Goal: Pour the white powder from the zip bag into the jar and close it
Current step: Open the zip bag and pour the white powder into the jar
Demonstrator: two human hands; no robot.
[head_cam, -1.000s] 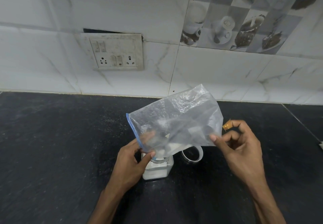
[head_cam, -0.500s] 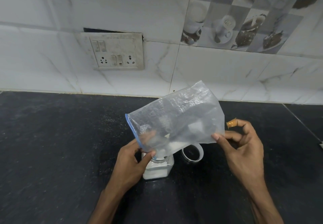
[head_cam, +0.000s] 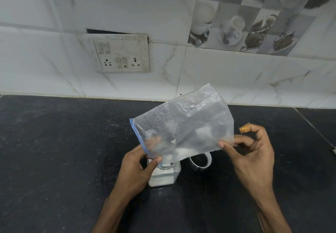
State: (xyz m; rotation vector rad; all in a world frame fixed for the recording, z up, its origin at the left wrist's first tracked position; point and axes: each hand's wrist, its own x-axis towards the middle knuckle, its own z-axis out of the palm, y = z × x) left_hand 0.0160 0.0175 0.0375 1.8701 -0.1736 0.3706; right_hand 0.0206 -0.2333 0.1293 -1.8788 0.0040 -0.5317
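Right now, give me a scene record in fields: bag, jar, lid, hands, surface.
bag: clear zip bag, blue zip edge, tilted mouth-down over the jar, a little white powder left near its mouth
jar: square clear jar, open, partly filled with powder
lid: ring-shaped lid on the counter, right of jar
hands: left hand grips bag mouth; right hand pinches bag's far corner, also holds small orange piece
surface: black stone counter

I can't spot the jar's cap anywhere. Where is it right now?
The round clear lid lies on the dark stone counter just right of the small clear jar, partly under the tilted plastic zip bag.
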